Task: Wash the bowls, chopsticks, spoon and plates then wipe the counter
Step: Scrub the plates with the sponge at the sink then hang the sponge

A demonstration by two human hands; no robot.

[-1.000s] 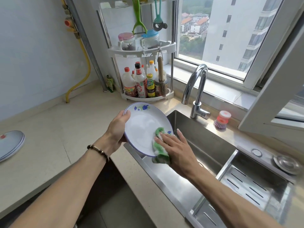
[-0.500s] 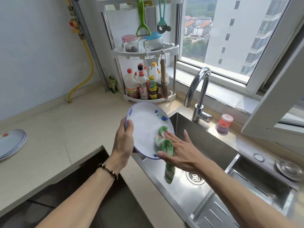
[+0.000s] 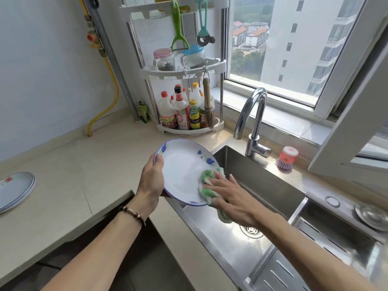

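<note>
Two hands worked one plate (image 3: 182,171) over the sink (image 3: 262,185) — left hand (image 3: 152,181) gripping its rim, right hand (image 3: 228,196) pressing a green cloth (image 3: 206,185) with fingers (image 3: 218,175) spread. Scrubbing step; rinsing probably followed, needing the tap (image 3: 252,114) opened.

Bright daylight pours in through the window (image 3: 281,49), behind the faucet (image 3: 253,120), whose chrome glints. The steel sink (image 3: 241,244) below it shows soft glare. Wide-angle distortion bends the window frame and wall pipe; focus softens slightly toward the edges.
</note>
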